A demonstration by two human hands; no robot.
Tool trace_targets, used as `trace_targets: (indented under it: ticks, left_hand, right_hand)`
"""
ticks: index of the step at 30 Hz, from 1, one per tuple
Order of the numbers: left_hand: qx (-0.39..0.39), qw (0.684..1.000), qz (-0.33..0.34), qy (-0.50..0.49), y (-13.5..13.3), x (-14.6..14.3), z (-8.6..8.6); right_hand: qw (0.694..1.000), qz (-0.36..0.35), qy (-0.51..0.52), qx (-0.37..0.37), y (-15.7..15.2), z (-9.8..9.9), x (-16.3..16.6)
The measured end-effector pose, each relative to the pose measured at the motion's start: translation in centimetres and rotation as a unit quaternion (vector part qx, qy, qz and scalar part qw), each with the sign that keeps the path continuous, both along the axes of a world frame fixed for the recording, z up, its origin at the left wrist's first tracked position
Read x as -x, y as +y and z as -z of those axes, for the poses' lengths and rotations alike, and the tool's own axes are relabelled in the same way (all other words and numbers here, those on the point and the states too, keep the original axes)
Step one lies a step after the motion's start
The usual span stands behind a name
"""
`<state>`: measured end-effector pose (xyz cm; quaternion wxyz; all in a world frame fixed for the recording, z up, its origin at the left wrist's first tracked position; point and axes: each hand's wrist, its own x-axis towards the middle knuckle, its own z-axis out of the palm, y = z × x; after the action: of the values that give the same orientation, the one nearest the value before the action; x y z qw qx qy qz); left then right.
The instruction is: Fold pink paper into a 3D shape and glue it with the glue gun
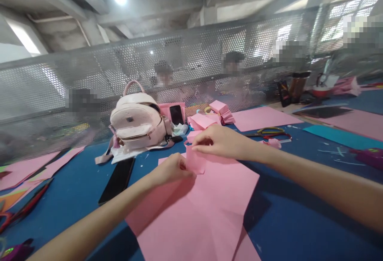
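Note:
Between my two hands stands a small folded piece of pink paper (195, 161). My left hand (173, 169) pinches its lower left side, fingers curled and thumb near the bottom edge. From the upper right, my right hand (214, 141) grips its top edge between thumb and fingers. Both hands are over large pink paper sheets (206, 213), which lie in front of me with creases and lifted edges. Just beyond my hands is a pile of folded pink paper pieces (206, 120). The fingertips of both hands are partly hidden.
A pale pink backpack (137, 119) stands behind a black phone (117, 181) on the blue table (287, 209). Scissors (269, 133) lie at the right, red-handled scissors (25, 209) at the left. A perforated metal screen (191, 69) runs across the back, people beyond it.

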<state>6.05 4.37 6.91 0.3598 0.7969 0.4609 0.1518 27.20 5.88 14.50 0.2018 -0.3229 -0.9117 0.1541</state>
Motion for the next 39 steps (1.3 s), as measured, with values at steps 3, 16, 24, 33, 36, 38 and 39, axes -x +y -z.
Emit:
trace_targets:
  ticks: [3, 16, 24, 33, 36, 38, 39]
  left_hand:
    - [0.021, 0.998, -0.021, -0.052, -0.6, 0.1, 0.0]
    - [0.157, 0.949, -0.116, -0.246, -1.2, 1.3, 3.5]
    - [0.236, 0.894, -0.15, -0.349, -1.2, 1.7, 5.7]
    - [0.317, 0.804, -0.108, -0.491, -3.1, 0.4, 5.3]
    - [0.336, 0.789, -0.094, -0.505, -3.3, 0.3, 5.5]
    - [0.344, 0.784, -0.096, -0.508, -3.3, 0.3, 5.8]
    - [0.347, 0.782, -0.097, -0.509, -3.3, 0.3, 5.9]
  right_hand:
    - [0.998, -0.044, 0.045, 0.031, 1.2, -0.6, 0.6]
    - [0.987, -0.036, 0.118, -0.101, -1.5, -2.5, -0.5]
    - [0.948, -0.182, -0.175, -0.191, -2.9, 9.1, 1.2]
    - [0.953, -0.145, -0.066, -0.256, -1.4, 11.9, 1.8]
    - [0.96, -0.149, -0.047, -0.233, -1.5, 13.5, 1.9]
    - [0.964, -0.155, -0.041, -0.211, -1.7, 14.1, 1.8]
    - [0.966, -0.159, -0.041, -0.198, -1.8, 14.3, 1.8]
